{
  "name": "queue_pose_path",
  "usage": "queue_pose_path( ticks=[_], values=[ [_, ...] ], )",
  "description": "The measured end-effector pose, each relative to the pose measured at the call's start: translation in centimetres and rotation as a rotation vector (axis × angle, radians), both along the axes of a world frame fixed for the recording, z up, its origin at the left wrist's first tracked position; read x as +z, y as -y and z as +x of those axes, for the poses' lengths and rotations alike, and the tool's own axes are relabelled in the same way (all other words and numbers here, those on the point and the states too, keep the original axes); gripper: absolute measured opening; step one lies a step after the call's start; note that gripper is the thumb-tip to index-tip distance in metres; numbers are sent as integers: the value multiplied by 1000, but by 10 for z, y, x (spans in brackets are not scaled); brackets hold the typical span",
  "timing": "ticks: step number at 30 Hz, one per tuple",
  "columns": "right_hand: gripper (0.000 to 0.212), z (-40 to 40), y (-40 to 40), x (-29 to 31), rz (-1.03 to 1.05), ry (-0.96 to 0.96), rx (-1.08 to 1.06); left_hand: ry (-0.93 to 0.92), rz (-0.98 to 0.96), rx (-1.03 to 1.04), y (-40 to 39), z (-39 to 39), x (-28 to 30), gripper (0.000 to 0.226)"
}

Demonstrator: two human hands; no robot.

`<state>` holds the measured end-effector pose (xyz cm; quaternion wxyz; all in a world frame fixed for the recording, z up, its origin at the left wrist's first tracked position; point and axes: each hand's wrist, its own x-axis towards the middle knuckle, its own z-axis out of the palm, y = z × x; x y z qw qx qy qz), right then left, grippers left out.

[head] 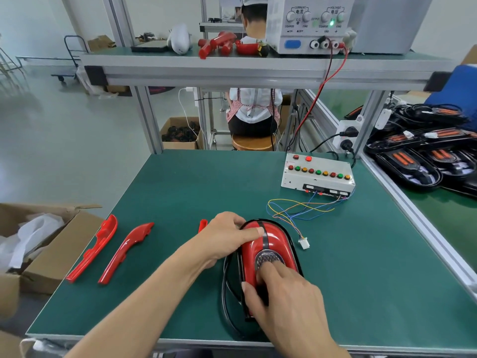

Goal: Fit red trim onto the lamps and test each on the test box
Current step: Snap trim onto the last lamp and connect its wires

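Lamp (pixel 268 251), glossy red oval plastic shell on a black base, lying near the front edge of the green bench mat (pixel 180 192). Left hand (pixel 227 236) curls over its far end, thumb flat across the top. Right hand (pixel 281 298) presses the near end, forefinger on the grey mesh disc (pixel 269 259). Likely light, rigid, slippery (grip by the black rim). Loose white plug (pixel 304 242) on thin wires, fragile. Two long red trim strips (pixel 108 249) lie well apart, left.
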<state>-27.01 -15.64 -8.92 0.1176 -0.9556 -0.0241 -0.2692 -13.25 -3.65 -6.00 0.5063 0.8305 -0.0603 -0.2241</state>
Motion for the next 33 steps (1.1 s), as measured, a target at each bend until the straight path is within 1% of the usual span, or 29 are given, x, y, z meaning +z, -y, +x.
queue_pose_path(
  ticks=[2, 3, 5, 8, 11, 14, 16, 18, 20, 22, 25, 27, 31, 33],
  values=[
    [33, -2, 1, -6, -5, 40, -14, -49, -139, -21, -8, -4, 3, 20],
    [33, -2, 1, -9, -8, 57, -20, -86, -207, -31, -11, -6, 5, 17],
    [33, -3, 3, -19, 2, 92, -42, -171, -320, -4, -16, -10, 7, 22],
    [35, -6, 8, -32, 100, 131, -72, -231, -371, 61, -24, -16, 7, 32],
    [38, -8, 10, -39, 204, 125, -84, -246, -421, 101, -31, -22, 0, 37],
    [40, -9, 8, -41, 309, 96, -115, -216, -497, 171, -31, -29, -8, 34],
    [37, -8, 10, -41, 459, 66, -182, -201, -577, 215, -31, -34, -12, 31],
    [29, -6, 14, -43, 736, 10, -225, -212, -673, 255, -32, -37, -15, 30],
    [14, -4, 17, -44, 1037, -1, -229, -220, -750, 296, -34, -39, -17, 27],
    [9, -1, 17, -43, 1231, 18, -256, -232, -801, 331, -36, -42, -20, 27],
    [39, 5, 13, -41, 1439, 4, -256, -236, -885, 408, -36, -48, -24, 28],
    [46, 9, 8, -38, 1493, -20, -234, -229, -936, 447, -36, -52, -26, 27],
    [56, 16, 2, -29, 1472, -77, -177, -211, -1000, 482, -34, -57, -30, 29],
    [62, 18, 3, -25, 1373, -150, -160, -203, -1032, 480, -35, -57, -31, 31]
  ],
)
